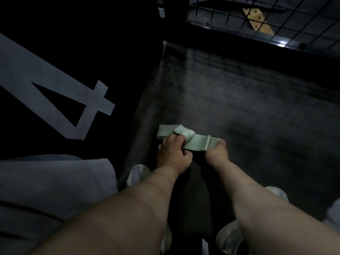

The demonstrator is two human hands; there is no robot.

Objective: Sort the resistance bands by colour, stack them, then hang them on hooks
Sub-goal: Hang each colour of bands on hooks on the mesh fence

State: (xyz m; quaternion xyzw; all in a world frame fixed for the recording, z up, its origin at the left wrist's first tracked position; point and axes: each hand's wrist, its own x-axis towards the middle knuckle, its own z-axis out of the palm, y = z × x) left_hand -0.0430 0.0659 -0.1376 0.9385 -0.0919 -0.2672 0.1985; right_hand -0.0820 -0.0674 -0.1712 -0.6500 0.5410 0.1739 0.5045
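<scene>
Pale green resistance bands (195,142) lie bunched low over the dark floor, folded and partly twisted. My left hand (173,153) grips the bundle near its middle, fingers curled over the top. My right hand (217,153) holds the right end of the same bundle, with the thumb and fingers wrapped round it. The scene is dim and no other band colours show.
A black box (73,70) with a large grey number stands at the left. A wire mesh rack (276,24) sits at the top right over a dark grid floor (257,107). My shoes (230,238) and a grey garment (46,190) fill the lower part.
</scene>
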